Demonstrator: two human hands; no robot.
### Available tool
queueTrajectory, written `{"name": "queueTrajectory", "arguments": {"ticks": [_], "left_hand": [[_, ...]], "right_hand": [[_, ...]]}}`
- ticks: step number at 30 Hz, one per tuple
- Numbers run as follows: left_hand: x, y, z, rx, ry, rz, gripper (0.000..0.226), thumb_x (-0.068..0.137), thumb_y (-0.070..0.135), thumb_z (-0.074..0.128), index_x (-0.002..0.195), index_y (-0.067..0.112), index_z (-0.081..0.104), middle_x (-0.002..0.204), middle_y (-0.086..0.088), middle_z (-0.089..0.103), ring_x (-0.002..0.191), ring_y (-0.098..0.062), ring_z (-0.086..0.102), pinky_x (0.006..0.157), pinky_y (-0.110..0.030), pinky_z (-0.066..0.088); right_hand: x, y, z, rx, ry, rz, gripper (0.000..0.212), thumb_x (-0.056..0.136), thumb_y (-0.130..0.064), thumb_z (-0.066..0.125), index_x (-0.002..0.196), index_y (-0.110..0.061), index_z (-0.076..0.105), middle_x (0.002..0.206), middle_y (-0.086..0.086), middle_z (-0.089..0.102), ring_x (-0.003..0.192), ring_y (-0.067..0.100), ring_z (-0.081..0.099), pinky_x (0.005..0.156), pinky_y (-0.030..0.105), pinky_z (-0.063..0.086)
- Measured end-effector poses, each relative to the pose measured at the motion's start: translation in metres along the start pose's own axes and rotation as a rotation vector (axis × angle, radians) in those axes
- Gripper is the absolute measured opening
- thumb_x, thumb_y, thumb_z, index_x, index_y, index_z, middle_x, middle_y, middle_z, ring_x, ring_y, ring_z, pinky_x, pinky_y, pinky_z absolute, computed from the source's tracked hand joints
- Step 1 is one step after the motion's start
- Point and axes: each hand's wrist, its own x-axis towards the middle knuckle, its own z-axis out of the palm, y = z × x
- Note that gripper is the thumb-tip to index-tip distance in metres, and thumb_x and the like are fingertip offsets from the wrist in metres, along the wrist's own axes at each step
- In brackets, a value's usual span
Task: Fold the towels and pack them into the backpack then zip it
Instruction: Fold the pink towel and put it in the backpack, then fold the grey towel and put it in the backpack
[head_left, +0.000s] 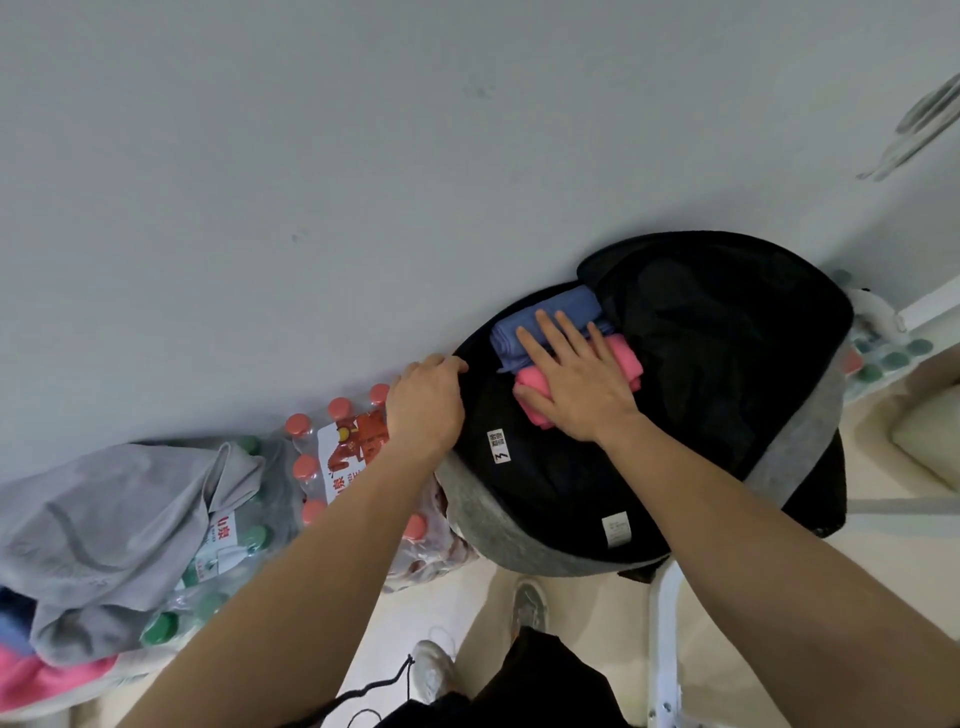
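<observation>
I see the black backpack lying open at the right of centre. My right hand lies flat inside it, fingers spread apart, pressing on the folded pink towel and blue towel. My left hand grips the backpack's left edge, fingers curled closed on it. More towels are piled on water bottles at lower left.

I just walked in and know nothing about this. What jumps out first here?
The open black backpack in the middle right, with the right hand pressing flat on a folded pink towel and a blue towel inside. The left hand grips the bag's edge. At far left, a grey towel lies heaped on bottled water packs.
</observation>
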Motion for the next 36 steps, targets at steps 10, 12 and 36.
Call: {"name": "queueTrajectory", "arguments": {"ticks": [10,12,36], "left_hand": [[0.006,0.006,-0.012,-0.166,-0.035,-0.134,0.037,0.09,0.026,0.054,0.126,0.028,0.063,0.119,-0.006,0.067,0.11,-0.028,0.061,0.085,-0.037,0.049],[0.001,0.005,-0.013,-0.258,-0.062,-0.104,0.038,0.09,0.028,0.056,0.128,0.026,0.061,0.123,-0.005,0.064,0.114,-0.026,0.059,0.089,-0.036,0.048],[-0.196,-0.314,-0.076,-0.293,0.177,-0.523,0.022,0.086,0.022,0.062,0.105,0.019,0.072,0.112,-0.007,0.064,0.101,-0.029,0.061,0.086,-0.038,0.05]], "right_hand": [[0.01,-0.004,-0.005,0.048,-0.071,0.01,0.075,0.096,-0.067,0.018,0.157,-0.027,-0.001,0.166,0.002,-0.006,0.152,0.021,-0.006,0.122,0.048,0.001],[0.009,-0.008,-0.015,0.079,-0.134,0.016,0.074,0.097,-0.066,0.017,0.157,-0.028,-0.004,0.165,0.001,-0.011,0.151,0.02,-0.011,0.122,0.049,-0.002],[0.036,-0.369,-0.051,0.141,-0.185,-0.491,0.054,0.097,-0.033,0.042,0.149,-0.02,0.033,0.154,0.004,0.033,0.135,0.03,0.039,0.107,0.045,0.037]]}}
